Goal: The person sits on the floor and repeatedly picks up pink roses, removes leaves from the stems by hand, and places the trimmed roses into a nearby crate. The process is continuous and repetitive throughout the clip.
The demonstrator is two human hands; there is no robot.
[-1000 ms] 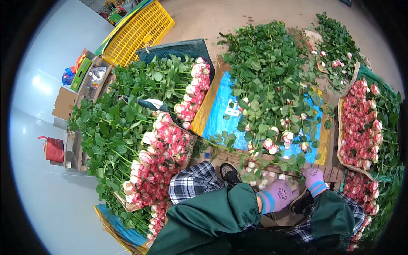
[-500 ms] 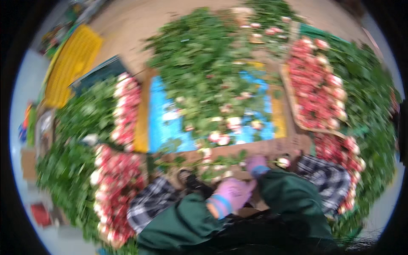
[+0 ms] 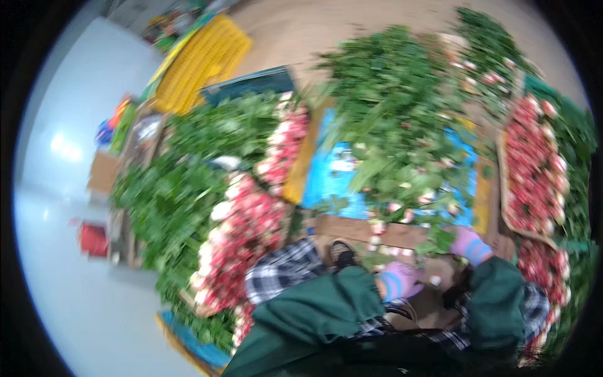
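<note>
- Swinging back toward the person's left since half a second ago, the view now shows the yellow crate [image 3: 200, 63] at 11 o'clock again, and both hands sit a little further toward 4 o'clock.
- Left hand [image 3: 402, 281], in a purple glove with a striped cuff, is curled at 5 o'clock just above the green sleeve [image 3: 320, 311]; blur hides whether it grips anything, so I cannot tell.
- Right hand [image 3: 468, 242], gloved the same, reaches into the near edge of the loose pile of roses [image 3: 402, 132] lying on the blue sheet [image 3: 333, 179]; fingers look bent among leaves, but I cannot tell if a stem is held.
- Roses lie heads toward the person, stems and leaves running off to 12 o'clock.
- Each stem should be light and fairly stiff, likely thorny; the blooms are soft and bruise easily.
- Best hold is probably low on the bare stem, below the head, not on the petals.
- Packed pink bunches [image 3: 248, 235] lie at 8 o'clock, more in a tray [image 3: 502, 182] at 3 o'clock.
</note>
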